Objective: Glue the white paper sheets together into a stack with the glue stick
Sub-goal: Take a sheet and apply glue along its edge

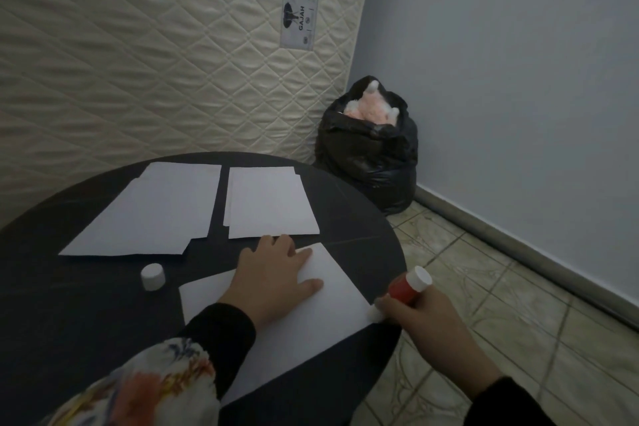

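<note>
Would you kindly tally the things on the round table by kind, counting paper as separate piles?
Paper piles: 3, far left, far right, near one under the left hand
Glue stick: 1, in the right hand
Loose cap: 1
Total: 5

Cap [153, 276] only obstacle btwn sheets [145, 211].

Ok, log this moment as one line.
left hand presses near sheet flat | right hand holds glue stick, tip at sheet corner | cap off, on table
</note>
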